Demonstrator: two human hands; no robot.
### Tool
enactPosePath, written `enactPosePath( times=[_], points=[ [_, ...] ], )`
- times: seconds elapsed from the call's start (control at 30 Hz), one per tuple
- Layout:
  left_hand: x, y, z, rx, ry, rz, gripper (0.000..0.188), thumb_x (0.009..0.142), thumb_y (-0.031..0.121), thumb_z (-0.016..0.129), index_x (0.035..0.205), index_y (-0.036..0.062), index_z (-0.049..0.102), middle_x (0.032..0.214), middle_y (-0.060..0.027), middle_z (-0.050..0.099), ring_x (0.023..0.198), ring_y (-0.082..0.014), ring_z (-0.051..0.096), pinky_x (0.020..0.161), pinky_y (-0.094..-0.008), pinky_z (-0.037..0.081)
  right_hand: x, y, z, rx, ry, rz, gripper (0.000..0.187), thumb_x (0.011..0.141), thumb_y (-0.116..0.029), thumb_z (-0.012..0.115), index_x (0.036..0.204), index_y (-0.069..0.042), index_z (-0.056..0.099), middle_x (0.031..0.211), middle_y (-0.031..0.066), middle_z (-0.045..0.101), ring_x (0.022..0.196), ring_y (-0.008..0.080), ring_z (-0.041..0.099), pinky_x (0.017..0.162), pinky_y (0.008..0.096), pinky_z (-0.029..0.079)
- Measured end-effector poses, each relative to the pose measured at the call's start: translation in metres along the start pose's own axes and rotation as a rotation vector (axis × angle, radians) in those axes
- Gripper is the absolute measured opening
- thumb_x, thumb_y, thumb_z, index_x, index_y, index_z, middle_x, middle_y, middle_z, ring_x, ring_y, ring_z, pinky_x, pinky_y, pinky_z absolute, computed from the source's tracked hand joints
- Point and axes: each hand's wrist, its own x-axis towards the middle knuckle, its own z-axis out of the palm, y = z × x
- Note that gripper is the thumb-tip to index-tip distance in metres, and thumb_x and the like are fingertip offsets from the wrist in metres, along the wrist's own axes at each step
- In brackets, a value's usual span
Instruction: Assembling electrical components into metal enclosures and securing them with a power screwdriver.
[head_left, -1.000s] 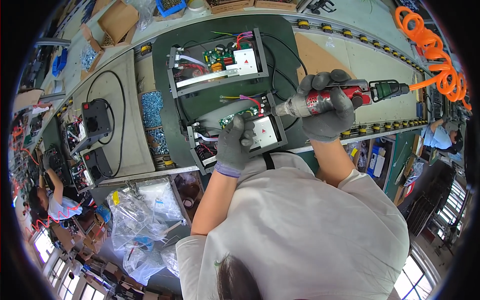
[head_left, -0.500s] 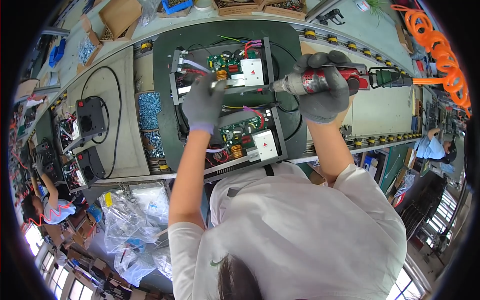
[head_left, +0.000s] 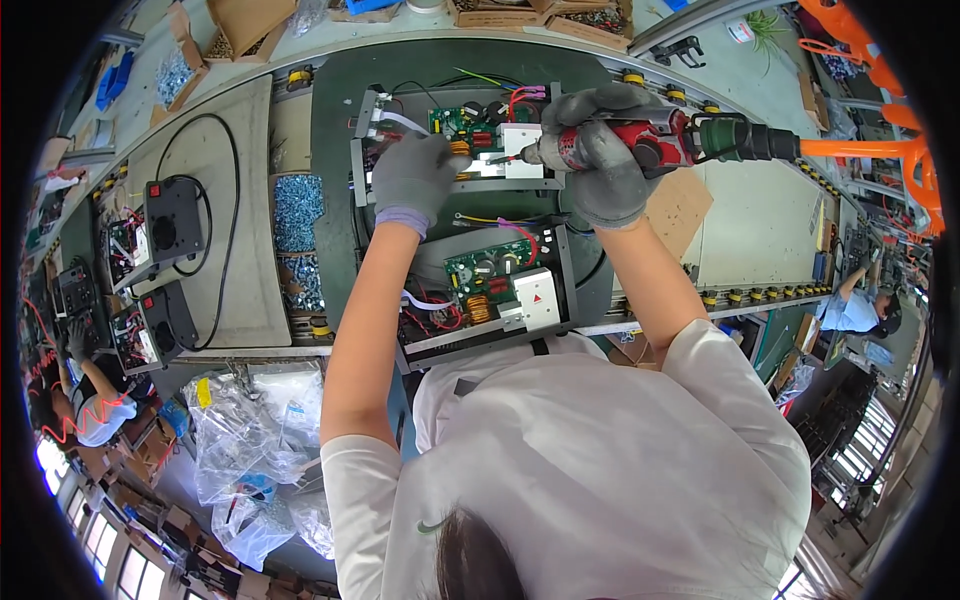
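My right hand (head_left: 608, 172), in a grey glove, is wrapped around a red power screwdriver (head_left: 650, 138) held level. Its bit points left, low over the far open electronics chassis (head_left: 545, 184), beside the white plate on its circuit board. My left hand (head_left: 414, 178), also gloved, reaches into the left part of that chassis. Its fingers are bunched near a copper coil; what they pinch, if anything, is hidden. Closer to me lies a second open chassis (head_left: 480, 345) with a green board (head_left: 478, 262), a coil and a white plate (head_left: 537, 297).
Both chassis rest on a dark green board (head_left: 335, 105). To its left are boxes of small screws (head_left: 298, 215) and two black units (head_left: 175, 225) with a cable. An orange coiled hose (head_left: 860, 148) runs right from the screwdriver. Co-workers (head_left: 860, 305) are at both sides.
My right hand has brought the screwdriver left, its bit now closer over the far chassis. My left hand has moved slightly farther away from me, into that chassis.
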Motion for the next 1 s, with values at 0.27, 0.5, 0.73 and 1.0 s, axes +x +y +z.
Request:
enactPosePath(
  times=[0.27,0.5,0.73,1.0],
  points=[
    [-0.002,-0.006,0.01,-0.036,0.084,0.014,0.031,0.082,0.04,0.075,0.092,0.0109,0.074,0.094,-0.0105,0.067,0.088,-0.0306,0.067,0.078,-0.0442,0.052,-0.001,0.006,0.01,-0.19,-0.17,-0.046,0.03,0.081,0.014,0.059,0.107,0.0,0.058,0.094,0.0144,0.068,0.084,0.0201,0.068,0.076,0.0334,0.058],
    [-0.005,-0.006,0.008,-0.186,0.16,-0.045,0.025,0.083,0.034,0.075,0.095,0.0111,0.073,0.09,-0.009,0.065,0.081,-0.0253,0.065,0.072,-0.0391,0.052,-0.002,0.014,0.019,-0.276,-0.273,0.024,0.036,0.081,0.014,0.064,0.111,-0.001,0.054,0.096,0.0125,0.067,0.082,0.0167,0.066,0.072,0.0307,0.056],
    [-0.03,-0.019,0.026,-1.474,0.324,-0.281,0.039,0.091,0.012,0.061,0.129,-0.0003,0.06,0.11,-0.0107,0.065,0.091,-0.0163,0.063,0.074,-0.0312,0.053,0.006,0.025,0.015,-0.248,-0.286,0.077,0.033,0.081,0.014,0.064,0.107,-0.002,0.054,0.094,0.011,0.066,0.08,0.0154,0.065,0.072,0.0306,0.056],
    [-0.09,-0.001,0.02,-1.901,0.145,-0.452,0.04,0.099,-0.001,0.047,0.138,-0.007,0.048,0.117,-0.0124,0.061,0.098,-0.0177,0.063,0.088,-0.0264,0.055,0.003,0.023,0.019,-0.302,-0.278,0.093,0.029,0.081,0.013,0.064,0.105,-0.002,0.056,0.089,0.0082,0.066,0.081,0.0155,0.066,0.074,0.0307,0.056]
  ],
)
